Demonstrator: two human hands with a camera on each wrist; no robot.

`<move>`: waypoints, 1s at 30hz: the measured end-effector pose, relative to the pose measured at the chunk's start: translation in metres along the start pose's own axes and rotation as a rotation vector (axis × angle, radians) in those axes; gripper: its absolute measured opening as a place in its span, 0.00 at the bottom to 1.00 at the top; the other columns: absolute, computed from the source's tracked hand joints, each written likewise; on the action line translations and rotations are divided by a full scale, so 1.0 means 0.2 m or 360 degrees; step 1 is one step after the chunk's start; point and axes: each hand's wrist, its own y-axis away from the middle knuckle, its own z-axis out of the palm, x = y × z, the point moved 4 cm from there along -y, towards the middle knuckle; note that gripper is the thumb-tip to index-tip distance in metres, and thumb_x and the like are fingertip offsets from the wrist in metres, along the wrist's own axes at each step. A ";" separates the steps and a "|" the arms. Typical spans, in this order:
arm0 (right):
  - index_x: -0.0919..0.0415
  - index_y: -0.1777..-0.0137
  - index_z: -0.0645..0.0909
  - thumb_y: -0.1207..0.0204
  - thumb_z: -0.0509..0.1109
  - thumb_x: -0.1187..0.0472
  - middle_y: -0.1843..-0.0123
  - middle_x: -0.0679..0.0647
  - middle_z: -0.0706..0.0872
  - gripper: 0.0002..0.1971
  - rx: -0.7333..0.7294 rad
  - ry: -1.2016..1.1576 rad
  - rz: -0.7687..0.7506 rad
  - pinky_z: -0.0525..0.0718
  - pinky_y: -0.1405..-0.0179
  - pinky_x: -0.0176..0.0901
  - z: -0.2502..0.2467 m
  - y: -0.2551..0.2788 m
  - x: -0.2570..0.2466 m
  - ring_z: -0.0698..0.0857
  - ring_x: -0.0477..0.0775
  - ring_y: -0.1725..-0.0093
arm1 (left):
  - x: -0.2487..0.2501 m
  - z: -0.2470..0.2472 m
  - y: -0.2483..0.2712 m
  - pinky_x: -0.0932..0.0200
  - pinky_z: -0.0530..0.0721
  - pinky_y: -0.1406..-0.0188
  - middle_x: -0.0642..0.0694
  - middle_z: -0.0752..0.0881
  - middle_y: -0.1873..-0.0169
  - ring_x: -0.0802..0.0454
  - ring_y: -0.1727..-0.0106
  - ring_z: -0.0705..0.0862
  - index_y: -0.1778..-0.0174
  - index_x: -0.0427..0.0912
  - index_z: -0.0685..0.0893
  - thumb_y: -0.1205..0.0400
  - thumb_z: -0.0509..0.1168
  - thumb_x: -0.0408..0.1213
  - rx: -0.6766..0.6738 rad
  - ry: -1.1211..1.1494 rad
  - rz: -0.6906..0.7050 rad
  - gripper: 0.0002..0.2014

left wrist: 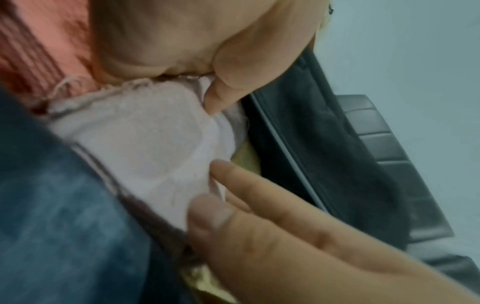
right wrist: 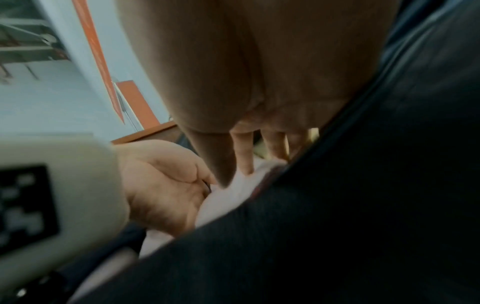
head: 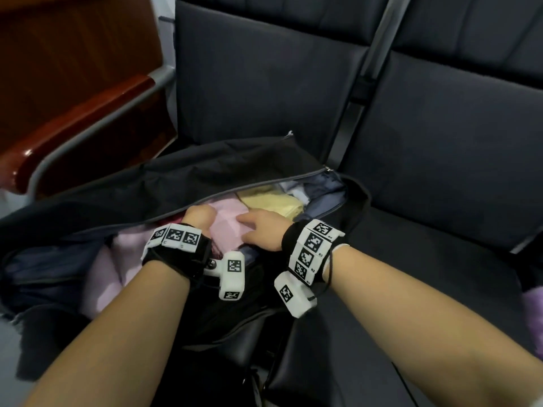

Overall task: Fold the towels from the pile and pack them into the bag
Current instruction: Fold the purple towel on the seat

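Currently, both hands are working inside the open black fabric bag (head: 205, 168): the left hand (head: 197, 221) is pinching the soft pink terry towel (head: 227, 223), the right hand (head: 261, 230) pressing flat-fingered beside a folded yellow towel (head: 276, 202).

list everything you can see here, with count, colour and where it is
bag: one, black, unzipped, lying across the left seat
pink towel: one, pale pink, in the bag opening under both hands
yellow towel: one, pale yellow, in the bag right of the pink one
lilac towel: one, pale lilac, at the bag's left end
seats: two, dark grey, side by side
armrest: one, red-brown wood, left of the seats
wrist bands: two, black with white marker tiles, one per wrist
left hand: fingers curled into the pink towel
right hand: fingers flat on the pink towel
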 end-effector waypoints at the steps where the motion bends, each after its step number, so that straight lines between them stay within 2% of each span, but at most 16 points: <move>1: 0.56 0.19 0.71 0.20 0.70 0.58 0.20 0.57 0.74 0.29 0.0042 -0.0085 -0.0008 0.71 0.24 0.46 -0.03 0.07 0.00 0.75 0.58 0.24 | 0.02 0.00 0.05 0.42 0.81 0.30 0.28 0.77 0.26 0.31 0.26 0.78 0.24 0.27 0.75 0.14 0.61 0.29 -0.0001 -0.0002 0.0030 0.21; 4: 0.52 0.24 0.77 0.21 0.71 0.58 0.26 0.52 0.81 0.24 0.0336 -0.0209 -0.0069 0.72 0.34 0.35 -0.17 0.34 0.04 0.80 0.52 0.29 | 0.09 0.04 0.23 0.38 0.80 0.29 0.28 0.80 0.30 0.30 0.30 0.80 0.25 0.29 0.75 0.17 0.64 0.30 -0.0017 0.0028 0.0049 0.23; 6: 0.53 0.28 0.80 0.22 0.71 0.59 0.33 0.53 0.86 0.21 0.0572 -0.0185 -0.0064 0.76 0.35 0.38 -0.27 0.57 0.13 0.84 0.52 0.37 | 0.15 0.10 0.38 0.39 0.78 0.28 0.30 0.81 0.31 0.33 0.31 0.80 0.26 0.28 0.75 0.19 0.66 0.31 0.0012 0.0006 0.0114 0.24; 9: 0.54 0.31 0.82 0.23 0.71 0.61 0.39 0.53 0.86 0.19 0.0804 -0.0152 0.0046 0.80 0.37 0.45 -0.39 0.93 0.36 0.85 0.53 0.43 | 0.27 0.30 0.68 0.45 0.79 0.29 0.37 0.82 0.33 0.39 0.34 0.81 0.25 0.32 0.73 0.20 0.68 0.34 0.0083 -0.0192 0.0591 0.27; 11: 0.53 0.32 0.82 0.23 0.71 0.60 0.40 0.53 0.86 0.19 0.0893 -0.0156 0.0194 0.81 0.38 0.47 -0.44 1.19 0.57 0.85 0.53 0.44 | 0.32 0.54 0.92 0.46 0.79 0.30 0.43 0.83 0.39 0.41 0.37 0.83 0.25 0.38 0.74 0.19 0.66 0.33 -0.0001 -0.0383 0.0994 0.25; 12: 0.53 0.31 0.82 0.22 0.71 0.59 0.39 0.52 0.85 0.19 0.0929 -0.0162 0.0277 0.82 0.38 0.48 -0.44 1.33 0.68 0.85 0.52 0.44 | 0.32 0.69 1.03 0.45 0.80 0.32 0.43 0.85 0.42 0.41 0.40 0.84 0.29 0.40 0.78 0.20 0.66 0.32 -0.0086 -0.0480 0.1134 0.21; 14: 0.51 0.30 0.80 0.22 0.70 0.58 0.38 0.52 0.85 0.20 0.0973 -0.0167 0.0433 0.82 0.37 0.49 -0.44 1.58 0.91 0.84 0.51 0.41 | 0.29 0.99 1.21 0.45 0.82 0.35 0.44 0.88 0.47 0.42 0.42 0.86 0.39 0.44 0.85 0.21 0.68 0.31 -0.0255 -0.0652 0.1272 0.14; 17: 0.51 0.30 0.80 0.23 0.71 0.58 0.38 0.53 0.85 0.21 0.1040 -0.0185 0.0634 0.81 0.36 0.45 -0.39 1.95 1.25 0.84 0.53 0.39 | 0.17 1.46 1.47 0.51 0.84 0.40 0.48 0.89 0.51 0.48 0.45 0.87 0.49 0.51 0.87 0.21 0.68 0.34 -0.0556 -0.0872 0.1324 0.09; 20: 0.53 0.29 0.80 0.25 0.71 0.60 0.37 0.53 0.86 0.22 0.1114 -0.0262 0.0806 0.76 0.43 0.37 -0.33 2.30 1.55 0.85 0.54 0.40 | 0.02 1.90 1.69 0.58 0.82 0.45 0.51 0.89 0.50 0.53 0.47 0.86 0.52 0.55 0.86 0.20 0.69 0.34 -0.0787 -0.1014 0.1391 0.09; 24: 0.56 0.29 0.80 0.24 0.69 0.65 0.31 0.55 0.83 0.22 0.1170 -0.0420 0.1004 0.78 0.36 0.46 -0.21 2.65 1.92 0.82 0.56 0.35 | -0.21 2.36 1.91 0.58 0.83 0.43 0.49 0.90 0.52 0.52 0.48 0.87 0.51 0.49 0.89 0.21 0.69 0.31 -0.0973 -0.1131 0.1370 0.09; 28: 0.57 0.24 0.76 0.22 0.67 0.63 0.19 0.56 0.70 0.25 0.1061 -0.0343 0.1127 0.70 0.27 0.45 -0.10 2.77 2.19 0.75 0.61 0.26 | -0.45 2.66 1.97 0.61 0.83 0.42 0.49 0.90 0.53 0.50 0.47 0.88 0.48 0.45 0.90 0.22 0.70 0.30 -0.1069 -0.1250 0.1279 0.10; 30: 0.57 0.21 0.73 0.20 0.66 0.62 0.15 0.56 0.64 0.26 0.0977 -0.0330 0.1107 0.69 0.23 0.49 -0.06 2.74 2.26 0.69 0.62 0.21 | -0.55 2.76 1.96 0.59 0.83 0.38 0.49 0.91 0.48 0.50 0.45 0.88 0.43 0.43 0.88 0.22 0.70 0.32 -0.1099 -0.1328 0.1191 0.12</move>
